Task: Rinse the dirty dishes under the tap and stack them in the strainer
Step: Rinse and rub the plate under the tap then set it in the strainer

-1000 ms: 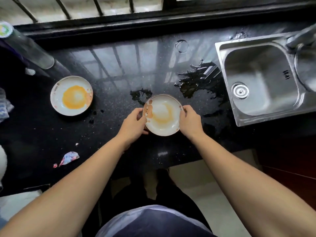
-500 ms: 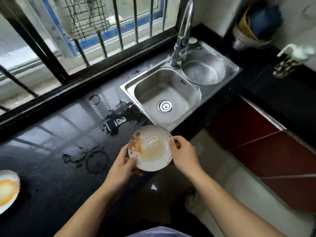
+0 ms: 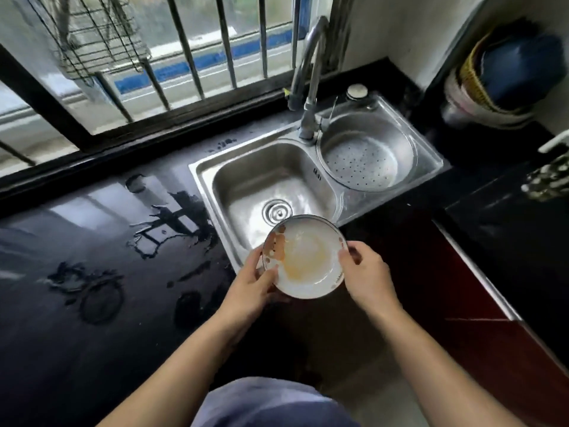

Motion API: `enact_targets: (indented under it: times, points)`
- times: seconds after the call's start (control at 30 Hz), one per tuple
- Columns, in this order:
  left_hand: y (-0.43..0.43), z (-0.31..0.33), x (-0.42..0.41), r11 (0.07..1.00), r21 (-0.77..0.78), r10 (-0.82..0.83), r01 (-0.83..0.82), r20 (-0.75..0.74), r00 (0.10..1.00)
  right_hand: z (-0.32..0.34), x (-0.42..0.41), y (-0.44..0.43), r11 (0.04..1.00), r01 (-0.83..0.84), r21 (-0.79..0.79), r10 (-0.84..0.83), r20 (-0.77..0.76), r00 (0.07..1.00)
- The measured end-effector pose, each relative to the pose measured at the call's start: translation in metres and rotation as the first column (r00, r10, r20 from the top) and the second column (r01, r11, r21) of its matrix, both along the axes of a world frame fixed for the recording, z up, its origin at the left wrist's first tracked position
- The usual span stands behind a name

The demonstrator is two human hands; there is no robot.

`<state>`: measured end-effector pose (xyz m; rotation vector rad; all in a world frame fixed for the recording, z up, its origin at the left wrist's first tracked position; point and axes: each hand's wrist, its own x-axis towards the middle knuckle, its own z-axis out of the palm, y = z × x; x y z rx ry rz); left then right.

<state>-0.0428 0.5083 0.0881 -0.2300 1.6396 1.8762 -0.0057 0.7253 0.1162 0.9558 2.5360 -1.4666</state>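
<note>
Black polished countertop [image 3: 77, 334] fills the left half of the frame, below a barred window [image 3: 191, 57] that runs along the top. A wire rack [image 3: 92, 41] hangs on the bars at the upper left. Puddles [image 3: 172, 223] and a wet ring mark [image 3: 101, 300] lie on the counter towards the centre.

Just right of the puddles a steel sink [image 3: 209, 167] is set into the counter, and its drain [image 3: 277, 211] shows at the bottom of the left basin. A curved tap [image 3: 311, 75] rises at the back of the sink, between the two basins. The round right basin holds a perforated strainer [image 3: 363, 161].

At the lower centre a white dish [image 3: 308, 260], smeared with orange-brown sauce, is held in the air over the front rim of the sink, near the drain and well apart from the strainer. The left hand [image 3: 249, 291] grips its left edge, thumb lying on the inner rim and fingers curled beneath. The right hand [image 3: 366, 278] grasps the right edge, thumb at the rim and the other fingers hidden under the dish.

Red cabinet fronts [image 3: 455, 288] run below the counter on the right. Stacked baskets [image 3: 492, 81] sit blurred in the upper right corner.
</note>
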Motion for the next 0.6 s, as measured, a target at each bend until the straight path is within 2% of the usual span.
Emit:
enact_targets:
  times: [0.1, 0.23, 0.3, 0.47, 0.6]
  points:
    - [0.028, -0.009, -0.036, 1.0, -0.015, 0.014, -0.014, -0.015, 1.0, -0.003, -0.034, 0.028, 0.999, -0.03, -0.019, 0.03, 0.013, 0.999]
    - [0.051, -0.009, -0.077, 1.0, 0.004, 0.02, -0.02, 0.0, 1.0, 0.002, -0.077, 0.06, 0.989, -0.03, -0.147, 0.035, 0.03, 0.999]
    - [0.06, -0.009, -0.094, 0.999, 0.003, 0.036, -0.036, 0.003, 0.999, 0.001, -0.102, 0.077, 0.986, -0.056, -0.157, 0.062, 0.038, 0.997]
    - [0.082, -0.029, -0.124, 0.987, -0.06, 0.15, -0.15, 0.005, 0.989, -0.011, -0.191, 0.124, 0.968, -0.043, -0.246, 0.058, 0.055, 0.997]
    - [0.096, -0.034, -0.143, 0.953, -0.115, 0.281, -0.279, -0.005, 0.96, -0.028, -0.293, 0.156, 0.977, -0.093, -0.194, 0.113, 0.092, 0.989]
